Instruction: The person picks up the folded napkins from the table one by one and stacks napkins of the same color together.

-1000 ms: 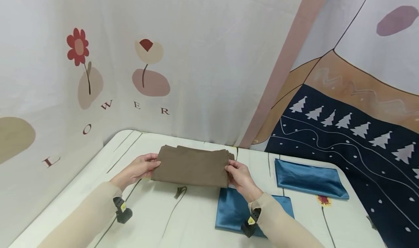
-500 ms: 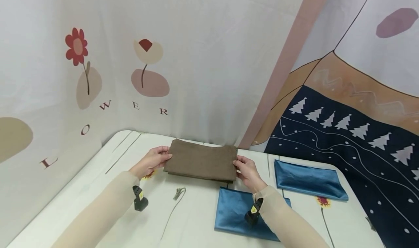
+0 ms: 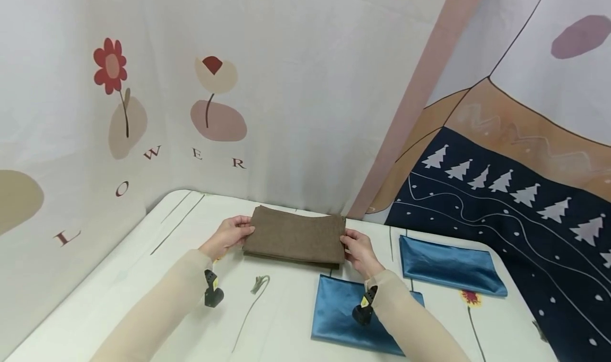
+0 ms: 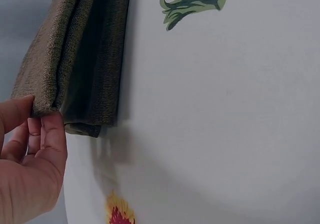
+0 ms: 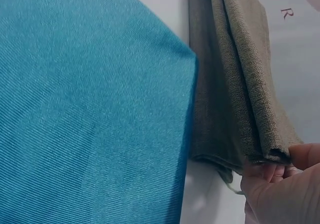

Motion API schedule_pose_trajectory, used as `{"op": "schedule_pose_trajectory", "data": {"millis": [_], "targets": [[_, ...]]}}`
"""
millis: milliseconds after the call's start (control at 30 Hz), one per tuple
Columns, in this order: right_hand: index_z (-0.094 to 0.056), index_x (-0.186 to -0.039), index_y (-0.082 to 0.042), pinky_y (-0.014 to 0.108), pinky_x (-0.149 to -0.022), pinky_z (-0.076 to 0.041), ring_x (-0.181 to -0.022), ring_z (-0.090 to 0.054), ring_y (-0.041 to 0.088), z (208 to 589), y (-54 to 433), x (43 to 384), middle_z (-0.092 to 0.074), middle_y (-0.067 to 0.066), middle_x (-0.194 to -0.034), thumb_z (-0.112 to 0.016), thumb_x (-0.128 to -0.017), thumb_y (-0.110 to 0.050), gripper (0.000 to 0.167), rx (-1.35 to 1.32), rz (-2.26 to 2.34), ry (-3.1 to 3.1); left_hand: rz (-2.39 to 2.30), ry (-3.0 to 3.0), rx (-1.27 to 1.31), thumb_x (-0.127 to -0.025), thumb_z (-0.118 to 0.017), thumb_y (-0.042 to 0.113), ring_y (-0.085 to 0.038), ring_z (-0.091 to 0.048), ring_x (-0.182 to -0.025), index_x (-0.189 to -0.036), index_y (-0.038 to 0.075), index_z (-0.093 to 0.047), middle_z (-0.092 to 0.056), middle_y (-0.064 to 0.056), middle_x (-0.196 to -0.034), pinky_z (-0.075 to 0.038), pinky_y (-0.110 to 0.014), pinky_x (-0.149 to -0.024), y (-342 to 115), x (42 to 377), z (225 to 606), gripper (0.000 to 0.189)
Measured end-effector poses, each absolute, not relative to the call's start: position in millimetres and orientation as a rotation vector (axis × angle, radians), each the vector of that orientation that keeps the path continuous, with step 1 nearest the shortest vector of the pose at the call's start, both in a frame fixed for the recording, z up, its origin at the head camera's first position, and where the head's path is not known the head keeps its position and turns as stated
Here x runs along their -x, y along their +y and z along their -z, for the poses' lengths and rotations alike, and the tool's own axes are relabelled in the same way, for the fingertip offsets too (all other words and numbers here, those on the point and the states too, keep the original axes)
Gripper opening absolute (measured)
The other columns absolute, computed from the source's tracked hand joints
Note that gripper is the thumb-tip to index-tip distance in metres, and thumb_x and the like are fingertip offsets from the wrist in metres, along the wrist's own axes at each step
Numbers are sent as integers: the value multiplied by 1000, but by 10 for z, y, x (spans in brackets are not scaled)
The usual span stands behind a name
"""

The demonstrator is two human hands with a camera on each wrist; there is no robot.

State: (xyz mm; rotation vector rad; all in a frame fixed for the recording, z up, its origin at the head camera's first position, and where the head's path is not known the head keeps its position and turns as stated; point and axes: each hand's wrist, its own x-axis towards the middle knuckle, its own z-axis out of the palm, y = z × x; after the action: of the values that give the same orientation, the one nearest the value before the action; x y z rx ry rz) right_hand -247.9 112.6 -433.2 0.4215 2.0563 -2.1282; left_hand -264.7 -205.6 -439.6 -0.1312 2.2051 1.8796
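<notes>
A folded brown cloth [image 3: 296, 237] spans between both hands toward the back of the table. The left hand [image 3: 229, 234] pinches its left end, thumb on top and fingers underneath, as the left wrist view shows. At the opposite end the right hand [image 3: 360, 250] pinches the corner in the same way. Both wrist views show the gripped upper fold raised above another brown layer [image 4: 107, 59] under it. A folded shiny blue cloth [image 3: 334, 309] lies on the table just in front, partly covered by the right forearm.
Another folded blue cloth [image 3: 453, 264] lies at the table's right side. A white flower-print cover [image 3: 191, 330] is spread over the table. Printed fabric curtains [image 3: 305, 86] stand right behind its back edge. The small green shape [image 3: 259, 284] is part of the print.
Both hands have carried the brown cloth a little to the right and back, then lowered it slightly. The blue cloths have stayed in place.
</notes>
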Motion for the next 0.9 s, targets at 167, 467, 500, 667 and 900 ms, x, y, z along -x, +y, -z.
{"op": "schedule_pose_trajectory", "data": {"millis": [167, 467, 500, 667, 900], "targets": [[-51, -125, 8, 24, -66, -48, -84, -53, 15, 4395, 1121, 2508, -57, 10, -101, -46, -94, 0, 32, -419, 2121, 2082, -1827, 2251, 229, -93, -55, 4, -6, -54, -76, -126, -6, -48, -55, 0, -93, -49, -19, -65, -2022, 2715, 4459, 35], [-53, -124, 6, 27, -68, -50, -84, -57, 16, 4443, 1096, 2543, -59, 12, -105, -48, -94, -1, 31, -456, 2051, 2140, -1767, 2339, 232, -93, -55, 4, -6, -53, -75, -124, -6, -50, -57, -3, -95, -48, -18, -63, -1988, 2745, 4508, 33], [-53, -124, 6, 27, -67, -50, -84, -57, 15, 4446, 1093, 2545, -59, 13, -105, -48, -94, -1, 31, -459, 2045, 2146, -1757, 2349, 232, -93, -55, 4, -6, -53, -75, -123, -6, -50, -57, -4, -96, -48, -19, -63, -1986, 2746, 4514, 33], [-55, -124, 4, 26, -66, -50, -84, -57, 15, 4458, 1082, 2555, -59, 13, -107, -48, -94, -1, 31, -480, 2012, 2166, -1716, 2383, 226, -93, -54, 4, -8, -53, -75, -122, -6, -51, -57, -5, -95, -48, -20, -64, -1982, 2753, 4546, 31], [-54, -124, 5, 27, -67, -51, -86, -58, 17, 4498, 1077, 2572, -58, 17, -111, -48, -94, -1, 32, -472, 1968, 2207, -1704, 2393, 238, -93, -53, 2, -9, -54, -78, -123, -7, -51, -57, -8, -97, -49, -19, -65, -1978, 2763, 4574, 31]]}}
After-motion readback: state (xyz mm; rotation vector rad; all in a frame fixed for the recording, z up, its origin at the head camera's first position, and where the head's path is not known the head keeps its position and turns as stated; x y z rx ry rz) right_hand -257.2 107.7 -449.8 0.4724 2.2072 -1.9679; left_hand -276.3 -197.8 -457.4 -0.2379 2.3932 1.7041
